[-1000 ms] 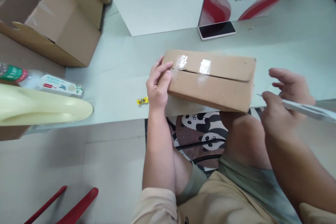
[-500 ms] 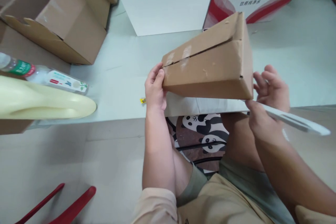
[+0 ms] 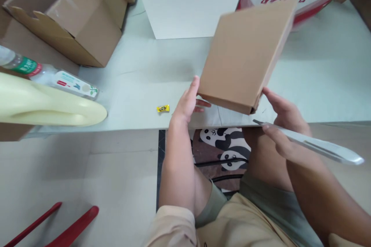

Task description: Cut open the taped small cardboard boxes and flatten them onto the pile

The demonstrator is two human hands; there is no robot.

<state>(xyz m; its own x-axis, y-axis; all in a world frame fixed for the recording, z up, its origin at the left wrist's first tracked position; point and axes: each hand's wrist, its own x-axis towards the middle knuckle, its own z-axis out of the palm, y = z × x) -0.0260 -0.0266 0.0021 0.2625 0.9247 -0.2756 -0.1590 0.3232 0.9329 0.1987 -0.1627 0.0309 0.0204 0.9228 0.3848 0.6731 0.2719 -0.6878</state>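
Cardboard box (image 3: pixel 246 54): tilted between both hands, over the counter (image 3: pixel 130 92) near its front edge. Looks like a reorienting step; I'd go slow, weight supported from below.
Left hand (image 3: pixel 187 102): thumb and fingers spread apart at the box's left near corner; can't tell how firmly they bear.
Right hand (image 3: pixel 292 123): fingers clamped on utility knife (image 3: pixel 315 144), one fingertip at the box's right edge. I'd nudge lightly there.
Blade (image 3: pixel 257 122): bare, near the box corner; I'd retract it while turning.
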